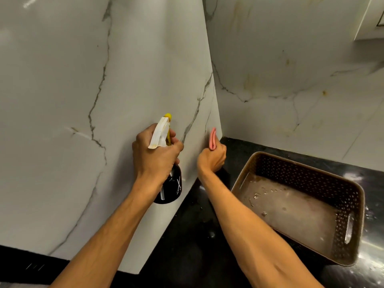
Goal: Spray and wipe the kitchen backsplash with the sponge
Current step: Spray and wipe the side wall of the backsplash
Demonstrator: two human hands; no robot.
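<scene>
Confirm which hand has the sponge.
The right hand: it grips the folded pink sponge by the wall corner. The left hand grips the spray bottle.

Two hands (154, 156) (212, 159), one spray bottle (171, 189), one pink sponge (213, 138), one brown perforated basket (301, 169), one black countertop (197, 246)

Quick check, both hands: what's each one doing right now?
Left hand: grips the spray bottle at its neck.
Right hand: grips the folded pink sponge.

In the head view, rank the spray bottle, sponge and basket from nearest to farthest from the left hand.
1. spray bottle, gripped in the left hand.
2. sponge, just right, held by the right hand.
3. basket, farther right on the counter.
</scene>
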